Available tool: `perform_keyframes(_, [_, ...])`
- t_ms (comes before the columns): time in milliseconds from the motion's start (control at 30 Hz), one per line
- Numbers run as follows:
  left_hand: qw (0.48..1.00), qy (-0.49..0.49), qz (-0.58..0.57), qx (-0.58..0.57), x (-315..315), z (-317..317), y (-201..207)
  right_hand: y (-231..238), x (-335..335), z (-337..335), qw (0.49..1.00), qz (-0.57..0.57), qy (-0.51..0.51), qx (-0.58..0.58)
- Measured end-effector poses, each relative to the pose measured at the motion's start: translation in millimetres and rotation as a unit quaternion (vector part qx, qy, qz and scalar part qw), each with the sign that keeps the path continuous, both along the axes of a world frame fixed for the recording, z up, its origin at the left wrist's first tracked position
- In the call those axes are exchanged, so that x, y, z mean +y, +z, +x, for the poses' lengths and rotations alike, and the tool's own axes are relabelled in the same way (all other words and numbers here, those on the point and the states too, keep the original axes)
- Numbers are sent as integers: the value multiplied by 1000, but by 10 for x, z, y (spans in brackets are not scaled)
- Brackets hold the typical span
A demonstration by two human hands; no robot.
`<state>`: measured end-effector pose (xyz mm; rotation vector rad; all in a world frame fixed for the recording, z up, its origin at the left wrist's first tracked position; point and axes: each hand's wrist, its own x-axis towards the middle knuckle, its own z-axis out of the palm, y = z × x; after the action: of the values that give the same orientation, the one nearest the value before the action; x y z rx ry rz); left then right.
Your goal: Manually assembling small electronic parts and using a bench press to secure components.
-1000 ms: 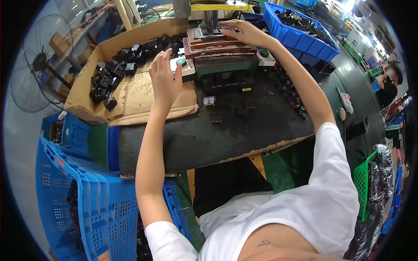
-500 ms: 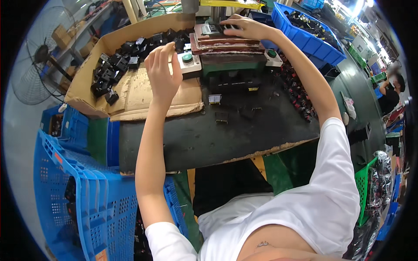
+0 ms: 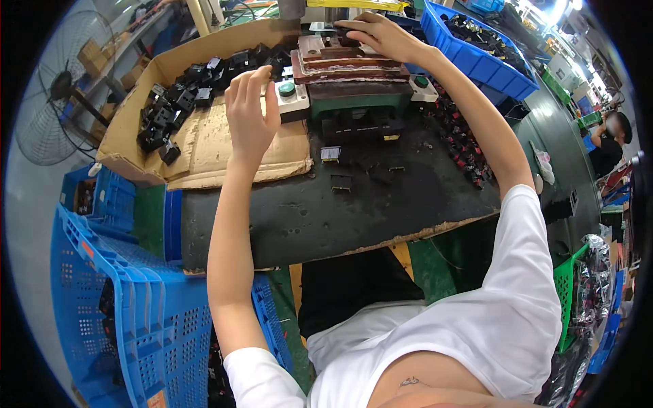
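Observation:
My right hand (image 3: 381, 37) is at the far middle, above the reddish-brown layered fixture (image 3: 347, 73) of a bench press. Its fingers close on a small black plastic housing (image 3: 347, 34), which they partly hide. A pale, shiny face (image 3: 321, 27) shows beside the fingertips and seems to belong to that part. Raised near the left push-button box (image 3: 294, 102) with a green button is my left hand (image 3: 252, 112), holding nothing, thumb apart from loosely bent fingers. Two small black frame-like parts, one with a pale top (image 3: 330, 154) and one darker (image 3: 341, 182), lie on the dark bench mat.
At the left, a cardboard box (image 3: 129, 160) holds many black housings. Small red and black parts (image 3: 459, 136) are heaped on the right. Another green-button box (image 3: 423, 92) flanks the fixture. Blue bins (image 3: 476, 64) and a blue crate (image 3: 163, 326) stand around the bench (image 3: 286, 224).
My right hand has moved up and leftward, and the black housing that sat on the fixture has come up off its place. My left hand stays almost where it was.

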<state>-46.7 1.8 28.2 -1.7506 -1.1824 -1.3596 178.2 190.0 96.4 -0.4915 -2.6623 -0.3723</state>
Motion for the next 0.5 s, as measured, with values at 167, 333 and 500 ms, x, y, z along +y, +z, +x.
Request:
perform_keyframes(167, [895,-248,-164,-334,1,168,2,-101,-791,28,985,162,3,64])
perform_keyframes(333, [744,-375,-378,-403,-159,486,72,-276,-1567,210,984,151,30,90])
perform_keyframes(500, [898,-264,-278,-217,-251,537,74,-371,-1530,410,960,78,-63,263])
